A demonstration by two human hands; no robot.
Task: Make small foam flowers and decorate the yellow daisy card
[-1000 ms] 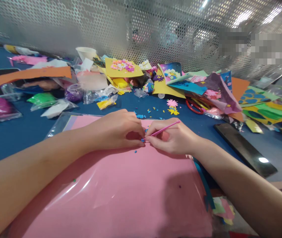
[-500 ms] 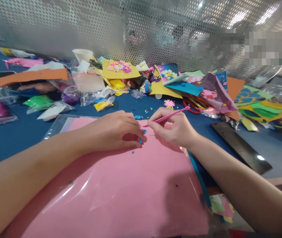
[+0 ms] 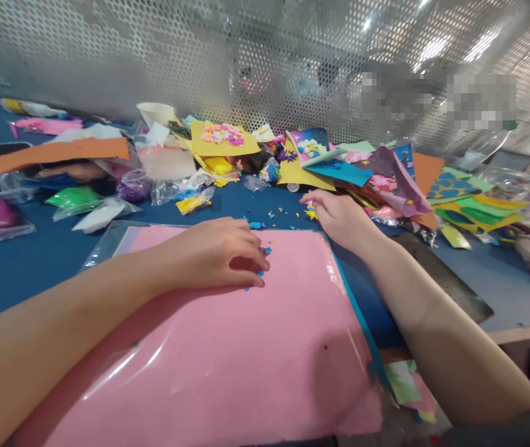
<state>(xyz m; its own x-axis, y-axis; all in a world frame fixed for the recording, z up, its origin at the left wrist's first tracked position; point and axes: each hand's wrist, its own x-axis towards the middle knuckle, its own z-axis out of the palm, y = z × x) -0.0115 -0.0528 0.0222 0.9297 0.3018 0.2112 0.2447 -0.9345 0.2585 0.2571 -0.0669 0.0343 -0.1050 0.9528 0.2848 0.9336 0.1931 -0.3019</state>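
Observation:
My left hand (image 3: 227, 253) rests on the plastic-covered pink sheet (image 3: 227, 360). Its fingers are curved and the thumb stands apart from them. A tiny blue clay bit (image 3: 261, 273) sits between thumb and fingers, seemingly on the sheet. Just past the fingertips is another blue clay piece (image 3: 268, 251). My right hand (image 3: 342, 220) is over the blue table beyond the sheet's far right corner, fingers stretched out, with nothing visible in them. Partly behind it shows a yellow clay flower (image 3: 310, 213). The pink modelling tool cannot be seen.
Blue clay scraps (image 3: 256, 225) lie at the sheet's far edge. Behind are bagged green clay (image 3: 73, 197), a yellow card with flowers (image 3: 241, 148), a white paper cup (image 3: 155, 113) and coloured paper. A dark phone (image 3: 451, 279) lies under my right forearm. A perforated metal screen (image 3: 106, 49) stands behind.
My right hand has moved off the sheet, away and to the right, and the pink tool it held is out of sight. The left hand has stayed nearly in place.

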